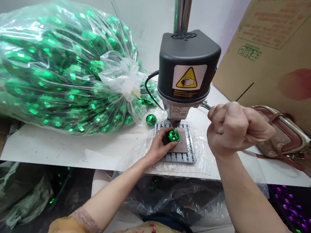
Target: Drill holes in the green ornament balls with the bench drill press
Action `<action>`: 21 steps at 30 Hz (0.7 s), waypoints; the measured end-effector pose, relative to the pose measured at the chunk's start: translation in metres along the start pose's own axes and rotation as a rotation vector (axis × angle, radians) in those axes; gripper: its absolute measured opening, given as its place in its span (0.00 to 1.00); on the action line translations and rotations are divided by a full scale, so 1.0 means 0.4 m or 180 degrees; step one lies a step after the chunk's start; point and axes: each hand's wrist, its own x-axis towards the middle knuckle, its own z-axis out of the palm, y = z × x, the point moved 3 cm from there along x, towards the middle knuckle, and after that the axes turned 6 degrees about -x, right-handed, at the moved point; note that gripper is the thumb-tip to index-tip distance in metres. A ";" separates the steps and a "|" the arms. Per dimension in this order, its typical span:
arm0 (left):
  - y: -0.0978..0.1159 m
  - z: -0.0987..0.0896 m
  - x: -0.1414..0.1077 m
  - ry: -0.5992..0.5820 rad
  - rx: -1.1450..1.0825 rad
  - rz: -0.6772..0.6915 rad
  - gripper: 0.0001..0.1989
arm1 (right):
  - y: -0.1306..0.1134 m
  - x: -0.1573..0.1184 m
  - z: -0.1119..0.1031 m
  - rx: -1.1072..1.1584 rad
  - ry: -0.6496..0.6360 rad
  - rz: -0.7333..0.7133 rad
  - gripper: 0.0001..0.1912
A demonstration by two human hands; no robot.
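Note:
A green mirrored ball (173,136) rests on a brown pad (181,145) on the slotted metal base (191,149) of a bench drill. My left hand (160,145) holds this ball between thumb and fingers. Directly above stands the black drill head (188,66), its chuck (174,123) just over the ball and the tip seeming to meet it. To the right of the drill, my right hand (233,125) is raised, fingers wrapped round what appears to be the drill's lever (206,105), mostly hidden by the fist.
A big clear bag (66,67) of green mirrored balls fills the left. One loose green ball (151,119) lies beside the base. A handbag (282,136) and cardboard box (282,52) stand at the right. Purple balls (295,210) show below the table's right edge.

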 end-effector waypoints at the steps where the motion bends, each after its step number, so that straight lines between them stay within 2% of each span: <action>1: -0.001 0.000 0.000 0.0007 -0.0010 0.0000 0.28 | 0.003 -0.004 -0.003 0.0031 0.0019 -0.0059 0.27; 8: -0.005 0.000 0.001 0.0009 -0.0034 0.0032 0.28 | 0.012 -0.022 -0.018 0.0101 0.0111 -0.0284 0.27; 17: -0.004 0.000 0.001 0.0001 -0.0022 0.0035 0.28 | 0.017 -0.052 -0.030 0.0175 -0.0164 -0.0455 0.27; 19: -0.005 0.000 0.001 0.0006 -0.0041 0.0020 0.28 | 0.008 -0.046 -0.025 0.0093 -0.0083 -0.0357 0.27; 21: -0.005 0.000 0.001 0.0015 -0.0067 -0.0014 0.28 | -0.002 -0.021 -0.011 -0.0030 0.0067 -0.0066 0.27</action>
